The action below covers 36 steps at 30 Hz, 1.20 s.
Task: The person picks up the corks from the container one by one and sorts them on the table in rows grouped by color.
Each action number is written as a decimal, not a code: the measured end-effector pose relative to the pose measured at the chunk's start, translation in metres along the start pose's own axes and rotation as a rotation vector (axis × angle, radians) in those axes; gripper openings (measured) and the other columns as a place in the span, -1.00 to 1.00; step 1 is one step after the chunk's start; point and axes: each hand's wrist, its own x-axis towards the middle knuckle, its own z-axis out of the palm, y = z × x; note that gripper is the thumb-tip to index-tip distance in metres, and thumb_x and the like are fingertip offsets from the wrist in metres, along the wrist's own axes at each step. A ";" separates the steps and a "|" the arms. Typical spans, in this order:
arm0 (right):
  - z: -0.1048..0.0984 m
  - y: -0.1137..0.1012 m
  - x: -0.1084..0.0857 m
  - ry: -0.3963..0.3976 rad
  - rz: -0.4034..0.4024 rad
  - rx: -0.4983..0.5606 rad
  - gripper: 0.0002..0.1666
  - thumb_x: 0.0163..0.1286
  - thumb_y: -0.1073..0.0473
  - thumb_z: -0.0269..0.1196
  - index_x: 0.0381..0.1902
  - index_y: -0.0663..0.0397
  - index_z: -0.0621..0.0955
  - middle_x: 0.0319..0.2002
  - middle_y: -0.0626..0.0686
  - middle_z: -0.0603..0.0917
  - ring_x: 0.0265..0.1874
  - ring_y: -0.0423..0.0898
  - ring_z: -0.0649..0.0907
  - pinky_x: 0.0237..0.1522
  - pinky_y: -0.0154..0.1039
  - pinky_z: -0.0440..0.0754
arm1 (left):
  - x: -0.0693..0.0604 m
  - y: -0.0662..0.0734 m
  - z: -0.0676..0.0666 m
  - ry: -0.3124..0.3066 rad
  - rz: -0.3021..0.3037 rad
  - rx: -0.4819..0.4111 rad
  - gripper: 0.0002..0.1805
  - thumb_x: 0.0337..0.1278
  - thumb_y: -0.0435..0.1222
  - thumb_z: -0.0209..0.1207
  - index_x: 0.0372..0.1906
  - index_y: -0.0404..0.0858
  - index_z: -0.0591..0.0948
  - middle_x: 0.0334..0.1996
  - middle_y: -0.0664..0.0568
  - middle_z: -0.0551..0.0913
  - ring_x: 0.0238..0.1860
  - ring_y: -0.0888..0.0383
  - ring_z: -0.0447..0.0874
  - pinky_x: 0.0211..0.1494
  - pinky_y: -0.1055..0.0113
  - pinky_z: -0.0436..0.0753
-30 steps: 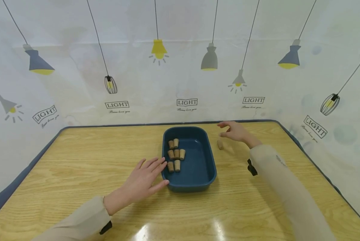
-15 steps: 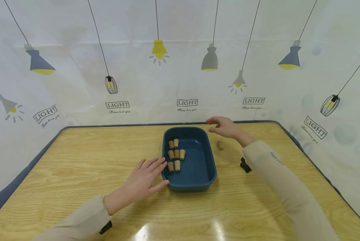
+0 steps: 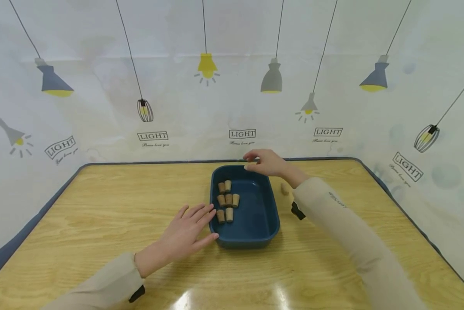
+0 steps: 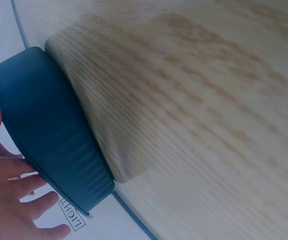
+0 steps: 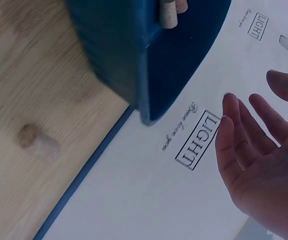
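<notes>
A blue tray [image 3: 253,217] stands on the wooden table with several tapered corks [image 3: 228,200] in rows along its left side. My left hand [image 3: 183,234] rests with spread fingers at the tray's left rim; in the left wrist view its fingers [image 4: 21,186] lie along that edge. My right hand [image 3: 268,163] hovers over the tray's far right corner. In the right wrist view the right hand [image 5: 264,165] has bent, parted fingers and holds nothing. One cork [image 3: 284,188] stands on the table right of the tray, partly hidden by the right sleeve; this cork [image 5: 37,142] shows fully in the right wrist view.
The wooden table [image 3: 111,206] extends on both sides of the tray. Behind it hangs a pale backdrop [image 3: 189,107] printed with lamps, meeting the table's dark-edged far side. The tray's walls rise around the corks.
My right hand has moved left, from above the lone cork to over the tray's far corner. That cork stays on the table. The left hand and the corks in the tray keep their places.
</notes>
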 end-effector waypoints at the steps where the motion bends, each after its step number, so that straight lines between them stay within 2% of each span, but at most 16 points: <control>1: 0.001 -0.002 0.003 -0.005 0.000 -0.008 -0.56 0.26 0.14 0.13 0.07 0.23 0.45 -0.04 0.21 0.50 -0.09 0.08 0.49 -0.09 -0.12 0.44 | 0.000 0.000 0.000 0.000 -0.001 0.001 -0.30 0.17 0.17 -0.17 0.23 -0.24 0.33 0.24 -0.04 0.24 0.22 -0.02 0.15 0.18 -0.06 0.10; 9: 0.018 -0.013 0.021 -0.026 0.002 -0.025 -0.55 0.27 0.10 0.13 0.07 0.19 0.46 -0.08 0.15 0.54 -0.12 0.02 0.52 -0.10 -0.15 0.45 | 0.001 0.000 -0.001 -0.007 -0.007 -0.004 -0.29 0.18 0.18 -0.21 0.24 -0.24 0.32 0.24 -0.03 0.23 0.22 -0.01 0.15 0.17 -0.07 0.11; 15: 0.031 -0.017 0.025 -0.055 0.037 -0.003 -0.55 0.27 0.10 0.12 0.08 0.19 0.46 -0.10 0.14 0.55 -0.10 0.02 0.51 -0.07 -0.13 0.43 | 0.001 0.000 0.000 -0.013 -0.010 -0.010 -0.28 0.17 0.20 -0.23 0.24 -0.23 0.32 0.24 -0.02 0.23 0.22 0.00 0.15 0.18 -0.07 0.10; 21: 0.041 -0.013 0.028 -0.060 0.062 0.045 -0.55 0.27 0.12 0.13 0.07 0.21 0.46 -0.10 0.16 0.54 -0.14 0.00 0.52 -0.13 -0.17 0.46 | 0.000 0.000 0.001 0.003 -0.003 -0.014 -0.29 0.17 0.19 -0.22 0.23 -0.24 0.33 0.24 -0.03 0.24 0.22 -0.01 0.16 0.16 -0.08 0.12; 30: 0.048 -0.013 0.033 -0.112 0.195 0.101 -0.52 0.26 0.09 0.14 0.11 0.16 0.43 -0.05 0.16 0.49 -0.20 -0.02 0.54 -0.22 -0.20 0.50 | 0.001 -0.001 -0.001 -0.004 -0.002 -0.029 -0.29 0.18 0.18 -0.21 0.24 -0.24 0.32 0.24 -0.04 0.24 0.22 -0.01 0.15 0.17 -0.09 0.10; 36: 0.059 -0.008 0.040 -0.085 0.157 0.086 -0.53 0.20 0.15 0.20 0.07 0.19 0.46 -0.05 0.18 0.51 -0.08 0.03 0.49 -0.12 -0.16 0.46 | 0.001 -0.001 0.000 0.010 -0.004 -0.023 -0.30 0.18 0.18 -0.21 0.23 -0.24 0.33 0.24 -0.03 0.24 0.22 -0.01 0.16 0.17 -0.08 0.11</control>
